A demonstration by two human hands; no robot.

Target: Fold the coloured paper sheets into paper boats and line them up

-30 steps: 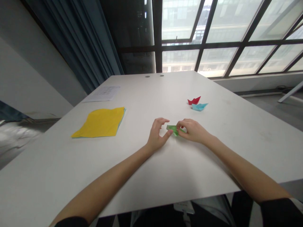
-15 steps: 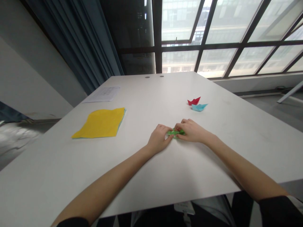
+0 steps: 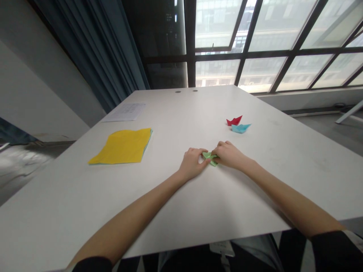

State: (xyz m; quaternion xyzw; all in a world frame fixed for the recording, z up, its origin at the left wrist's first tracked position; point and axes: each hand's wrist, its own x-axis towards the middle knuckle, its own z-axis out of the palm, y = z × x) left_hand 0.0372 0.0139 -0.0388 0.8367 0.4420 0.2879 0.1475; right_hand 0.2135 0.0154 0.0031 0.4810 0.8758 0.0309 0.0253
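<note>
Between my two hands, just over the white table, is a small folded piece of green paper. My left hand grips its left side, thumb at the near edge and fingers at the far edge. On the other side, my right hand pinches the paper, its fingers curled and covering the right end. Beyond my right hand a red paper boat and a light blue paper boat stand close together.
At the left lies a stack of paper sheets with a yellow sheet on top. Behind it is a printed white sheet. The table's near edge runs in front of my body. A blue curtain and windows are at the far end.
The green paper has turned or opened in my hands, so a broader, lighter face shows now. My right hand's fingers have curled in closer. The whole view has shifted slightly.
</note>
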